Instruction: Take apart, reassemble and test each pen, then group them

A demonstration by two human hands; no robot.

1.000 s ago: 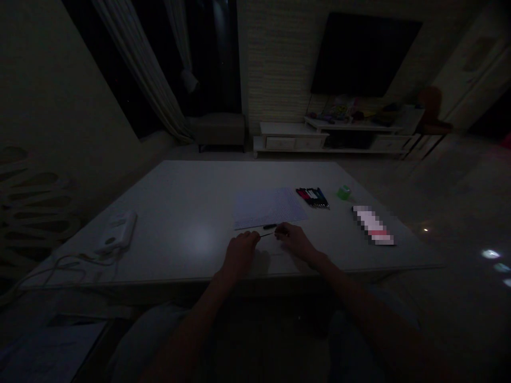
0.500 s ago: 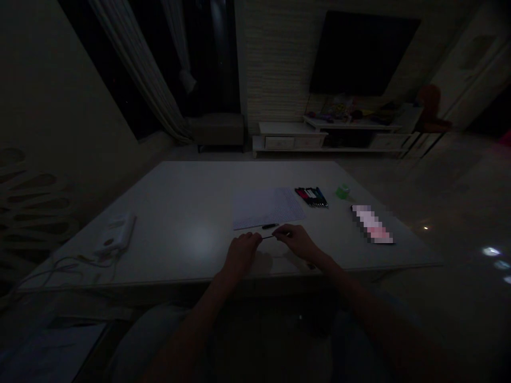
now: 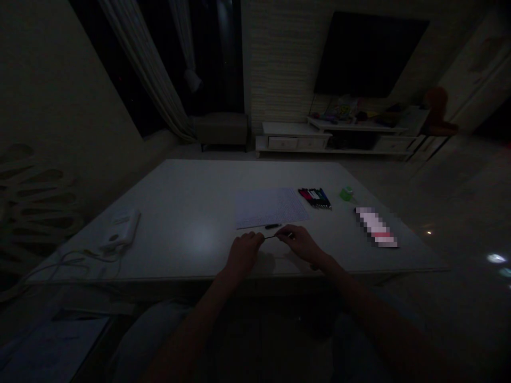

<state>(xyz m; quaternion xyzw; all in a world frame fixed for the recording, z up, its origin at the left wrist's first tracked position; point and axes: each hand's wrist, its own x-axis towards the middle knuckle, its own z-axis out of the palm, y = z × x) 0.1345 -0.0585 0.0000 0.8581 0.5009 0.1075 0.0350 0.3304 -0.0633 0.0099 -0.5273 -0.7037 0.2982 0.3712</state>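
A thin dark rod, which looks like a pen refill (image 3: pixel 270 236), spans the gap between my hands over the near part of the white table. Its left end is in the closed fingers of my left hand (image 3: pixel 244 252). My right hand (image 3: pixel 301 244) pinches the other end between thumb and fingertips. Just beyond them lies a short black pen part (image 3: pixel 273 226), beside the near edge of a sheet of paper with writing (image 3: pixel 271 206). Right of the paper, several pens (image 3: pixel 315 198) lie side by side. The dim light hides finer detail.
A green object, perhaps a tape roll (image 3: pixel 346 193), and a phone with a blurred screen (image 3: pixel 376 227) are on the right of the table (image 3: pixel 191 197). At the left sits a white box (image 3: pixel 121 230) with cables. A TV cabinet (image 3: pixel 295 135) stands beyond.
The whole view has shifted slightly, so everything appears a little farther right. Both hands keep the thin rod between them, with little visible movement.
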